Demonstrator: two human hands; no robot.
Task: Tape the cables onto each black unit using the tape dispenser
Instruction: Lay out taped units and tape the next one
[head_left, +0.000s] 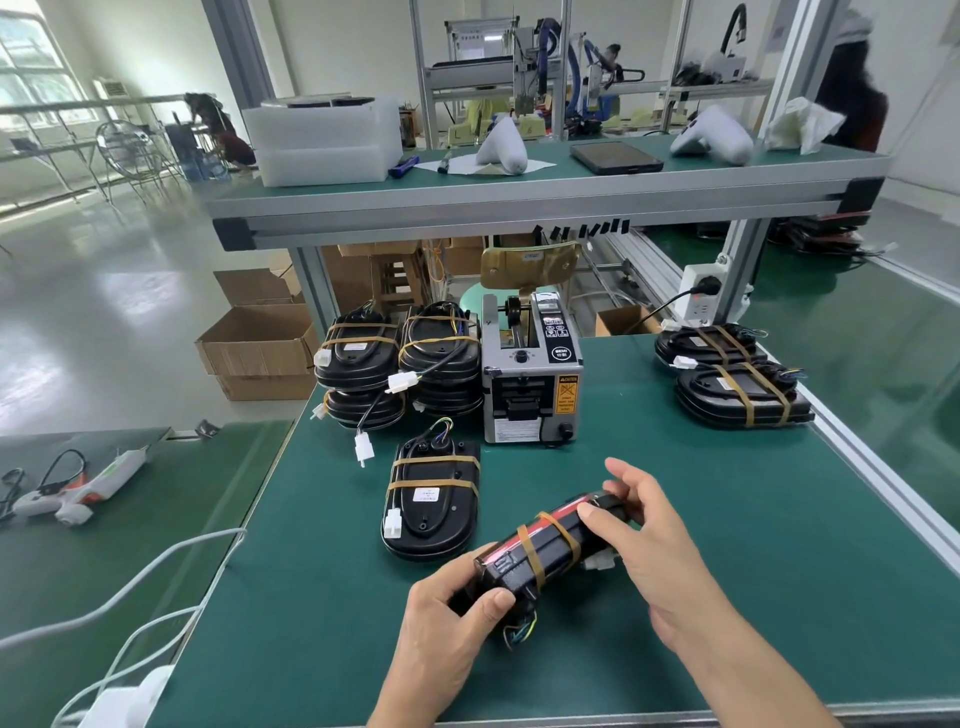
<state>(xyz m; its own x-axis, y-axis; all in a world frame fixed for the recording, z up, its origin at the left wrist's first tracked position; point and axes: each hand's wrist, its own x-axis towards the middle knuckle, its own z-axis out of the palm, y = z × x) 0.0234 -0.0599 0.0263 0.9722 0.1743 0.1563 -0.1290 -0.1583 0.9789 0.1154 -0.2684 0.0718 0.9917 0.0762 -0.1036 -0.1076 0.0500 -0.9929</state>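
hands (447, 618) (649, 540) around tilted black unit (540, 556)

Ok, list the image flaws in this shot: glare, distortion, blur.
Head view: wide-angle bending curves the shelf edge and table rim; window light is blown out, with glare on the floor; the far background looks soft, while the hand-held unit stays sharp.

Left hand (451, 618) and right hand (644, 540) grip a taped black unit (545, 551), apparently above the table (727, 545).
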